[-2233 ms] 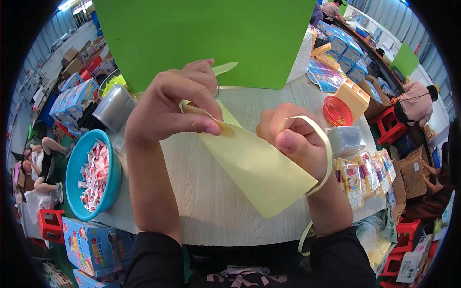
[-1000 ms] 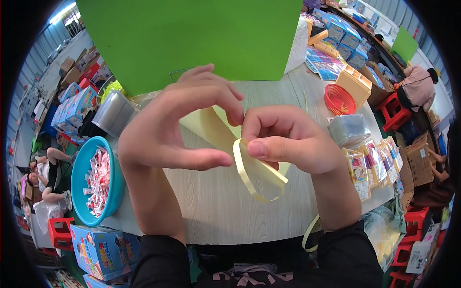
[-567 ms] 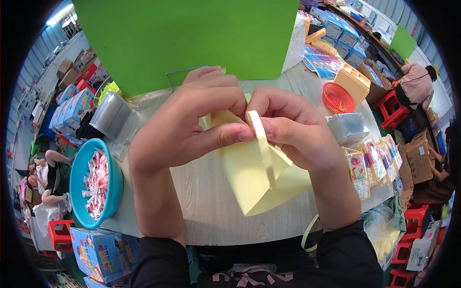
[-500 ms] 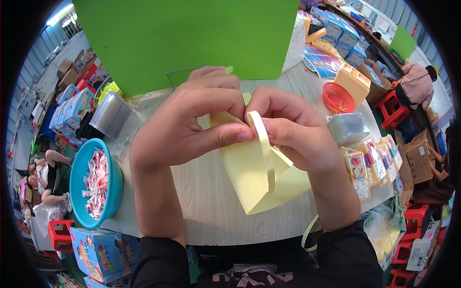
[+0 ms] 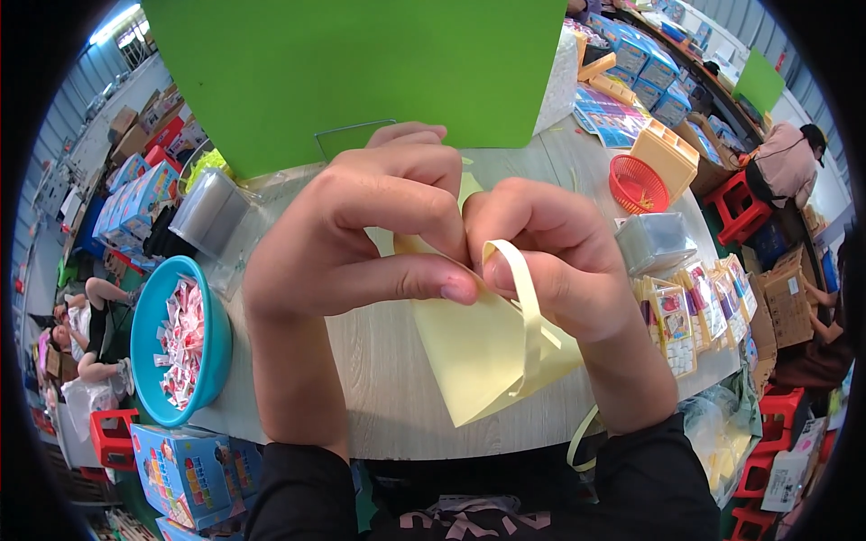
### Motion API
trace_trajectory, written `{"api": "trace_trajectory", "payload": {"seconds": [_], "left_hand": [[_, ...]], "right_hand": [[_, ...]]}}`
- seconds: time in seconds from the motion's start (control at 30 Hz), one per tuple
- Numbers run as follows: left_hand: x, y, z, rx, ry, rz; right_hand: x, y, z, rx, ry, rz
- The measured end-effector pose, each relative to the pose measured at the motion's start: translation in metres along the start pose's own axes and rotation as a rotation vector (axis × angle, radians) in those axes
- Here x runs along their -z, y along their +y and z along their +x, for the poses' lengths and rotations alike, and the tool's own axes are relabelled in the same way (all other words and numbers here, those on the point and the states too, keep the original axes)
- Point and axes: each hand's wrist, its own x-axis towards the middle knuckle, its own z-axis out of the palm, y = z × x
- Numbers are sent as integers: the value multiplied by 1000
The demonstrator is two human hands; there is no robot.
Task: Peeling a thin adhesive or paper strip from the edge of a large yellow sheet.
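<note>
A pale yellow folded bag (image 5: 474,361), which looks like thin foam or stiff paper, hangs tilted between my hands above the table. From its top edge a narrow yellow strip (image 5: 529,307) loops out and curves down across the side. My left hand (image 5: 361,230) pinches the bag's upper edge between thumb and bent fingers. Close against it, my right hand (image 5: 555,257) grips the same edge beside the strip, its thumb at the strip's upper end. The fingertips hide the exact spot where strip and bag meet.
A turquoise basin (image 5: 223,347) of small wrapped packets stands left. To the right are a red basket (image 5: 622,194), clear plastic sheets (image 5: 657,242) and packaged sets (image 5: 672,325) on the table (image 5: 388,397). A green board (image 5: 361,72) rises behind. Another person (image 5: 783,162) sits far right.
Both hands have shifted slightly, and the bag's lower corner has dropped a little. The looped strip has swung down and to the right. Both hands keep their pinch.
</note>
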Motion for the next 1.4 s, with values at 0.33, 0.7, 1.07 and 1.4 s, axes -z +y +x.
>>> {"api": "trace_trajectory", "payload": {"seconds": [0.33, 0.7, 1.07, 1.4], "left_hand": [[1, -1, 0, -54, 10, -59], [7, 9, -3, -12, -15, 26], [11, 13, -5, 85, -107, 204], [13, 17, -5, 109, -115, 209]], "right_hand": [[-8, 13, -3, 271, -24, -26], [-1, -2, -5, 13, -80, -56], [-4, -11, -4, -115, -40, -127], [-6, -5, -2, -146, -44, -6]]}}
